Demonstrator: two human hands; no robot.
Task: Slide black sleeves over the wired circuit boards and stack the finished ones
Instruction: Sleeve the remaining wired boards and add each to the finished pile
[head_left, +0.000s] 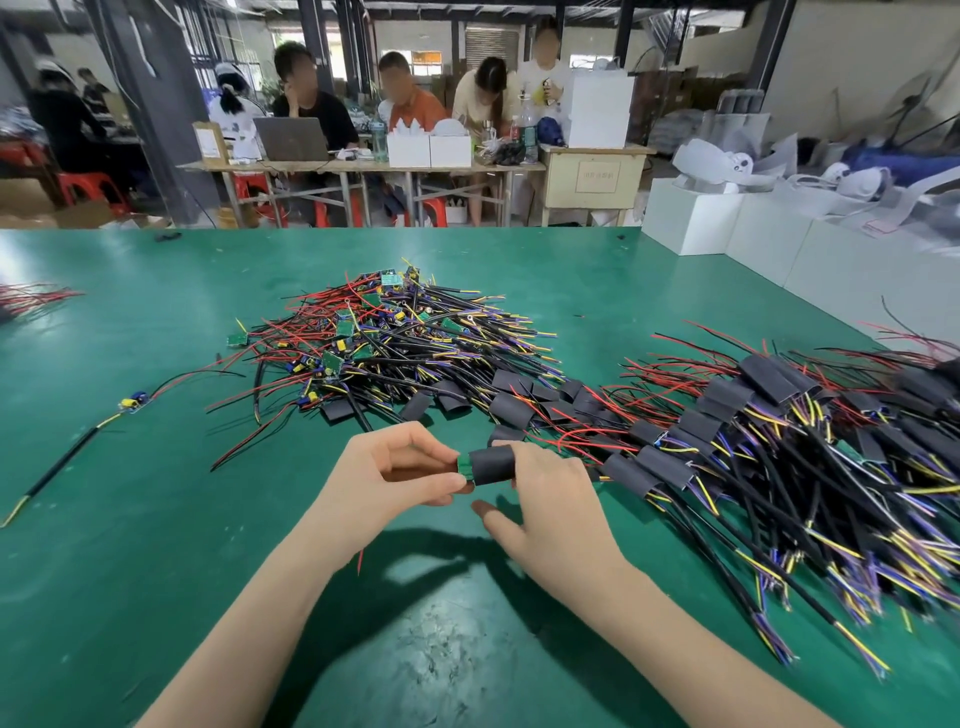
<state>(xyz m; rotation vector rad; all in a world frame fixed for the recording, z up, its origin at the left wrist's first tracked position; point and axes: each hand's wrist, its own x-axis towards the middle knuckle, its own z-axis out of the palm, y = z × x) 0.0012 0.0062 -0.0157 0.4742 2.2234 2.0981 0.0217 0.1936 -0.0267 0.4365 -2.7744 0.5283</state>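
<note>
Hands busy mid-job: left hand (400, 470) pinching the green board (463, 466), right hand (540, 493) wrapped round the black sleeve (492, 463), held just above the green surface (130, 545). Sleeve most of the way on, only a sliver of board poking out the left end, so probably nearly done with this one. Big stack of finished ones (779, 441) off to the right. Still a hefty tangle of bare boards (384, 343) behind, loose sleeves (457, 400) along its near edge, plus one stray board (132, 402) far left. Roughly halfway, at a guess.

Head camera looks forward-down, close over hands (467, 478).
</note>
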